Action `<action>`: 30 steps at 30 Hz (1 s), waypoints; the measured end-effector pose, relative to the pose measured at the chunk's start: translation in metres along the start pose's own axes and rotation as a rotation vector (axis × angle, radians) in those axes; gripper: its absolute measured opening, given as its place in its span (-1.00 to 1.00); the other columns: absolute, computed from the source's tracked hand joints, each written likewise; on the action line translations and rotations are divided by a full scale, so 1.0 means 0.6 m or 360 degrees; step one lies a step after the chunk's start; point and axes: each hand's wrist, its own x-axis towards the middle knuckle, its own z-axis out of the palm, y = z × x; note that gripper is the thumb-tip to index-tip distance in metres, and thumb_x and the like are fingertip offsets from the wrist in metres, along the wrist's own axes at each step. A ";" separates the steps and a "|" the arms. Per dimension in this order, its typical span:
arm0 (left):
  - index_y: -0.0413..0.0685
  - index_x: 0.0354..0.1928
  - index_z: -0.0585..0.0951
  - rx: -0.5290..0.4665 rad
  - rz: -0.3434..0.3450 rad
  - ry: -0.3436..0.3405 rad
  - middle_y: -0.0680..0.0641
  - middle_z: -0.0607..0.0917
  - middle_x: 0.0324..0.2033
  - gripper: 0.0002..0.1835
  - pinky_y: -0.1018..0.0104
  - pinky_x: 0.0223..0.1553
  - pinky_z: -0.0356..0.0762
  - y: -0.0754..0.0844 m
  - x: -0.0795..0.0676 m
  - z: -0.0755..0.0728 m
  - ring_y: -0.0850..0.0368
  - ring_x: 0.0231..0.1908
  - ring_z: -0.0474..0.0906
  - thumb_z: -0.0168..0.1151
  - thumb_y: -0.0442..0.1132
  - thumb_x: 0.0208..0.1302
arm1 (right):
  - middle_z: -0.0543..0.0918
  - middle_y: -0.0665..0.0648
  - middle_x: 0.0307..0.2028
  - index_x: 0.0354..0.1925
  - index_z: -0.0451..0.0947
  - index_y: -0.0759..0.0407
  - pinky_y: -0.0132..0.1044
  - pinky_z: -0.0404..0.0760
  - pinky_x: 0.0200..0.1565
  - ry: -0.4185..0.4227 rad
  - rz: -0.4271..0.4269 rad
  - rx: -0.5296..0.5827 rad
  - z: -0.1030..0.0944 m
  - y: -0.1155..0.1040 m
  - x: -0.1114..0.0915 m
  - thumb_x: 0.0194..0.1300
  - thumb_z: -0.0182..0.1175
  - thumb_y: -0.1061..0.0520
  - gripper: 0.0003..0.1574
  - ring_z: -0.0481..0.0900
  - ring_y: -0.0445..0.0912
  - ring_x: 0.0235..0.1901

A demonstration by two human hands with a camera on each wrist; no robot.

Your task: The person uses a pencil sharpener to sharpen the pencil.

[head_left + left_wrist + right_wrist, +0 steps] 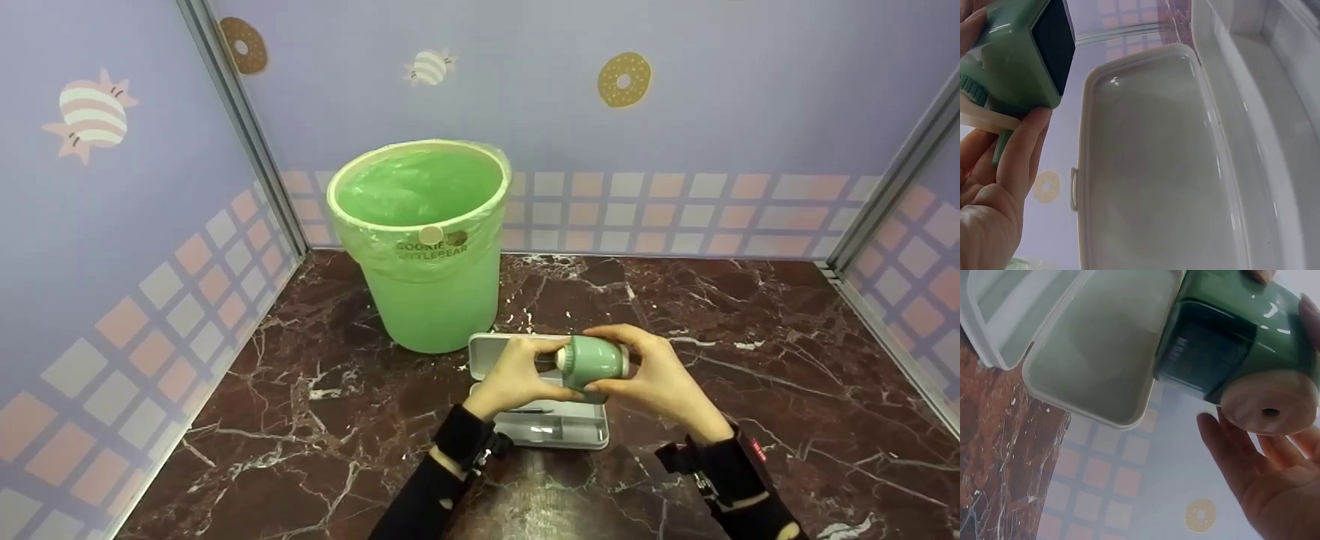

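Observation:
Both hands hold a green desktop pencil sharpener (594, 360) in the air over an open pencil case. The left hand (517, 377) grips its crank end, fingers at the body's edge beside the cream crank arm (985, 119). With thumb and fingers spread around the other end, the right hand (651, 369) grips it near the cream round front (1269, 404), whose pencil hole shows. A dark see-through shavings drawer (1207, 346) is in the sharpener's side. Below lies the pale grey pencil case (585, 442), lid raised, with a thin dark item in its tray. The hands partly hide the case.
A green trash bin (442, 307) with a clear liner stands behind the case, to the left. White crumbs (529, 319) are scattered on the dark red marbled tabletop (300, 450). Patterned panels (735, 112) enclose the back and both sides.

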 end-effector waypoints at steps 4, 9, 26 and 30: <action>-0.15 0.16 0.61 -0.0030 -0.0030 -0.0042 -0.07 0.76 -0.02 -0.26 0.52 0.02 0.58 0.001 -0.001 0.006 0.28 -0.06 0.69 0.63 -0.12 -0.16 | 0.68 0.07 0.01 0.12 0.60 0.09 -0.29 0.67 -0.07 -0.0008 0.0022 0.0000 -0.003 0.002 -0.005 -0.13 0.60 0.11 -0.23 0.63 -0.12 -0.12; -0.11 0.25 0.55 0.0142 -0.0047 -0.0099 -0.05 0.69 0.11 -0.17 0.40 0.22 0.49 0.005 -0.002 0.006 0.20 0.10 0.63 0.62 -0.03 -0.15 | 0.70 0.09 0.00 0.10 0.61 0.12 -0.34 0.67 -0.10 -0.0016 0.0011 -0.0016 -0.012 0.012 -0.012 -0.13 0.60 0.09 -0.24 0.65 -0.12 -0.14; -0.17 0.50 0.16 0.0958 -0.0028 0.0370 -0.12 0.07 0.53 0.12 -0.16 0.48 0.03 -0.022 -0.097 -0.070 -0.15 0.52 0.01 0.48 0.11 -0.06 | 0.67 0.21 0.06 0.13 0.59 0.18 -0.43 0.65 -0.20 -0.0010 0.0188 -0.0068 -0.071 0.134 -0.093 -0.14 0.59 0.14 -0.21 0.61 -0.33 -0.21; -0.21 0.49 0.15 0.1173 -0.0083 0.0409 -0.21 0.14 0.51 0.15 -0.15 0.47 0.04 -0.040 -0.139 -0.089 -0.19 0.50 0.07 0.46 0.18 -0.06 | 0.64 0.25 0.08 0.15 0.57 0.15 -0.41 0.65 -0.23 -0.0059 0.0254 -0.0030 -0.067 0.145 -0.105 -0.09 0.58 0.11 -0.21 0.61 -0.31 -0.23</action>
